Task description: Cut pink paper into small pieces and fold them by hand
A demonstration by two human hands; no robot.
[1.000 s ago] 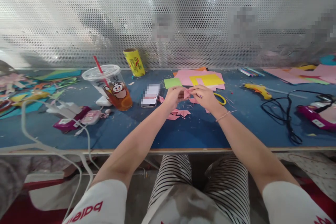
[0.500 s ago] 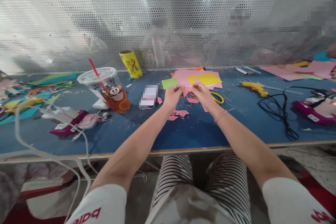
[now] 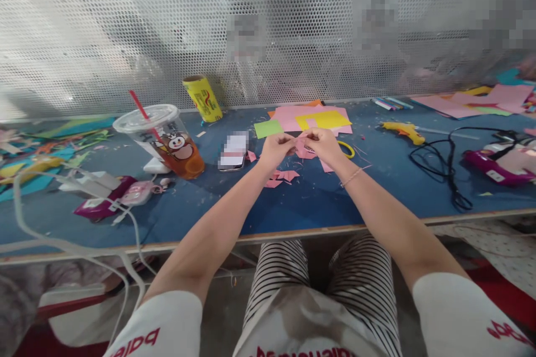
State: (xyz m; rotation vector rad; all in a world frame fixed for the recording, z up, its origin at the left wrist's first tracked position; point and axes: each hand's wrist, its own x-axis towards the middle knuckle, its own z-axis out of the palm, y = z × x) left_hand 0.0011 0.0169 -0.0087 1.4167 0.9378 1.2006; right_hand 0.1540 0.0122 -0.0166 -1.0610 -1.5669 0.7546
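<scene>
Between my left hand (image 3: 278,149) and my right hand (image 3: 323,145) is a small piece of pink paper (image 3: 302,146), pinched by the fingertips of both. The fingers cover part of it, so its exact folds are hard to make out. On the blue tabletop below my left hand lie folded pink paper pieces (image 3: 285,176). Just right of my right hand, the yellow handle of what looks like scissors (image 3: 347,150) shows partly. Behind both hands, yellow paper (image 3: 324,120) rests on larger pink sheets, with a green sheet (image 3: 268,129) to the left.
Left of my hands are a phone (image 3: 233,150), a lidded drink cup (image 3: 178,148) with a red straw and a leaning yellow tube (image 3: 203,99). A yellow glue gun (image 3: 404,133), black cable (image 3: 450,170) and purple power strip (image 3: 498,170) lie right. A perforated metal panel (image 3: 293,28) stands behind.
Both hands still hold the pink paper; the fingertips have drawn closer together and cover more of it. The whole view has shifted slightly.
</scene>
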